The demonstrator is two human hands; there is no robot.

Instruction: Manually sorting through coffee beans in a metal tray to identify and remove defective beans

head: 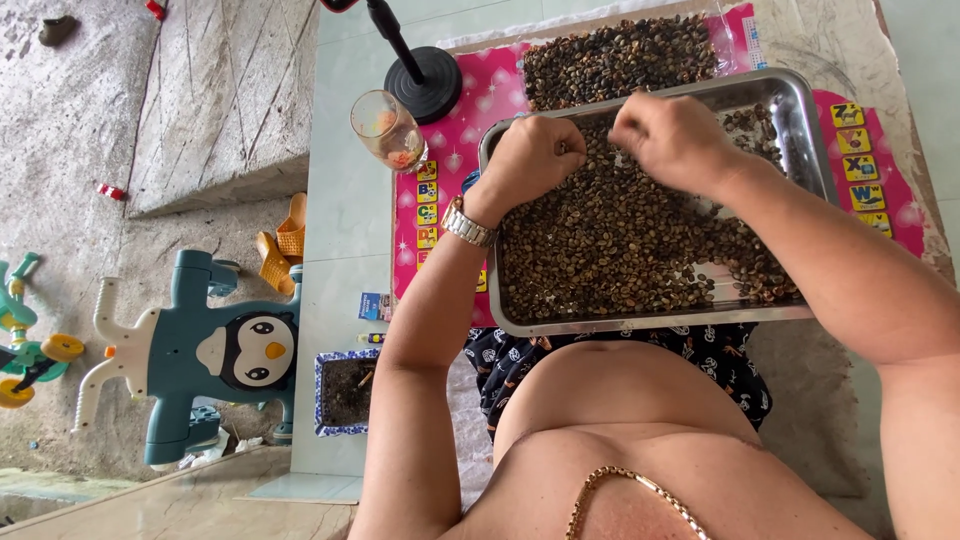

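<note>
Beans, small and brown, fill a shiny metal tray in front of the person. Both hands sit over the far end of the tray. The left hand is curled into a loose fist with its fingers tucked under, so nobody can tell what is inside. The right hand is bent down too, fingertips hidden in the beans. A silver watch wraps the left wrist. More beans lie in a pile on the pink mat behind the tray. A drinking glass stands beside it.
</note>
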